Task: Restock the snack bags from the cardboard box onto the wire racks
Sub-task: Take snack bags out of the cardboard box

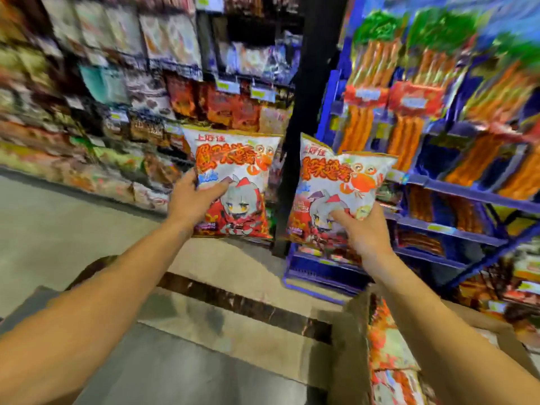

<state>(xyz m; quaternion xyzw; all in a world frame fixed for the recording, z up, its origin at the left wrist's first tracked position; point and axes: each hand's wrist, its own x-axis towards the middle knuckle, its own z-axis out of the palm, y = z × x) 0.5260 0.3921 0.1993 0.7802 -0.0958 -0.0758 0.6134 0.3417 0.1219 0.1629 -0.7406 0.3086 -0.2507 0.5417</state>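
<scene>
While both arms are extended forward, the left hand (191, 200) grips one white-and-red printed snack bag (233, 182), thumb across its front. The right hand (362, 229) pinches a second matching snack bag (339, 182). The brown cardboard box (353, 346) with more bags sits lower right, beside the blue wire rack (455, 191).

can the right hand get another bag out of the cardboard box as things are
Probably not yet. The right hand already grips a snack bag, so its fingers are taken. The cardboard box sits open just below that arm, more bags showing.
</scene>
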